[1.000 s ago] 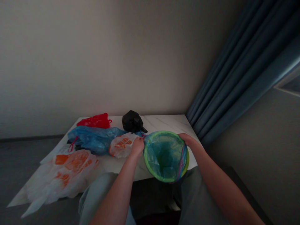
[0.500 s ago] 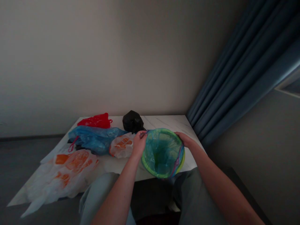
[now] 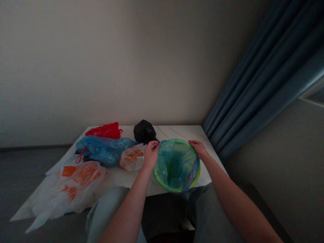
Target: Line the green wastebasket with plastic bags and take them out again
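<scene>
A green trash bin [image 3: 197, 175] is tilted with its mouth toward me, at the front edge of the table. A thin translucent blue-green trash bag [image 3: 174, 165] lines it and folds over the rim, with a purple drawstring band [image 3: 191, 177] along the right side. My left hand [image 3: 151, 155] is closed on the bag's edge at the left of the rim, pinching the drawstring. At the upper right of the rim, my right hand [image 3: 199, 149] has its fingers on the bag's edge; its thumb is hard to make out.
On the white marbled table [image 3: 182, 131] lie a red bag [image 3: 106, 131], a bundled black bag [image 3: 144, 131], a blue bag [image 3: 106, 150] and white-and-orange plastic bags [image 3: 76, 184], [image 3: 133, 157]. A wall stands behind. Blue curtains [image 3: 253, 87] hang at the right.
My right fingers have shifted slightly along the upper right of the rim. The view has turned a little; the bin and the other bags otherwise stay put.
</scene>
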Available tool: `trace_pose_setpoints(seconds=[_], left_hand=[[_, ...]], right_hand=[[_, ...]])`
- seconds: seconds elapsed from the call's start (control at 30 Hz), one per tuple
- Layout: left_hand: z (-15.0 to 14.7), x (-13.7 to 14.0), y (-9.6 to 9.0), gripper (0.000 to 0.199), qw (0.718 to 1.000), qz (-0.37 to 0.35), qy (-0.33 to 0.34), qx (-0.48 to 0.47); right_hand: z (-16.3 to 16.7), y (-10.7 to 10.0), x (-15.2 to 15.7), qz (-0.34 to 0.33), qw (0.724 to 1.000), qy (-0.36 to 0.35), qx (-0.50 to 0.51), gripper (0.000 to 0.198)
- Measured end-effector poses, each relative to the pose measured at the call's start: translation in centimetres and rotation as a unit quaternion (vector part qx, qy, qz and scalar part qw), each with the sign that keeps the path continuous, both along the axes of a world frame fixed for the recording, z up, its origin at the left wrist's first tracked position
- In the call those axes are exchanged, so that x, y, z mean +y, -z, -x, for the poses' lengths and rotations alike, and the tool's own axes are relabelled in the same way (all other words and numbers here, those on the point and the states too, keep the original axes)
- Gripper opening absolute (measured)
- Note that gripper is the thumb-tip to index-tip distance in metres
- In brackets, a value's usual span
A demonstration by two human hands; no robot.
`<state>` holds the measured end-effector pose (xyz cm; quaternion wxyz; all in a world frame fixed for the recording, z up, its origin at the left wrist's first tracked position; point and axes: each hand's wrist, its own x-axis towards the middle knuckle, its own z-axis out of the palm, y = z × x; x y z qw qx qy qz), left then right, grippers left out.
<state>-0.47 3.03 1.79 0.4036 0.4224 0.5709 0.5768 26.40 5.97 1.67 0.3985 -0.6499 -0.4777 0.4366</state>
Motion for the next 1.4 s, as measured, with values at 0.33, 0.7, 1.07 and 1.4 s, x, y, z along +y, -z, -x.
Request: trace_pose_setpoints(seconds=[0.33,0.7,1.07,1.4], left_hand=[[-0.5,-0.8,-0.6,0.011,0.995,-0.061,0.039,0.075],[-0.2,-1.8,-0.8,0.015,0.98,-0.13,-0.086,0.124],[1.0,-0.6,-0.9,0.023,0.982,-0.013,0.027,0.187],[4.1,-2.2,-2.3,0.045,0.942,0.031,0.28,0.181]], right_hand=[[3.1,-1.4,-0.9,-0.191,0.979,0.006,-0.073,0.038],[4.5,-1.6,-0.4,-0.104,0.958,0.046,0.263,0.03],[0.4,-1.4,0.8,-0.102,0.883,0.101,0.447,0.026],[-1.2,-1.1,1.6,-0.152,0.863,0.195,0.44,0.022]])
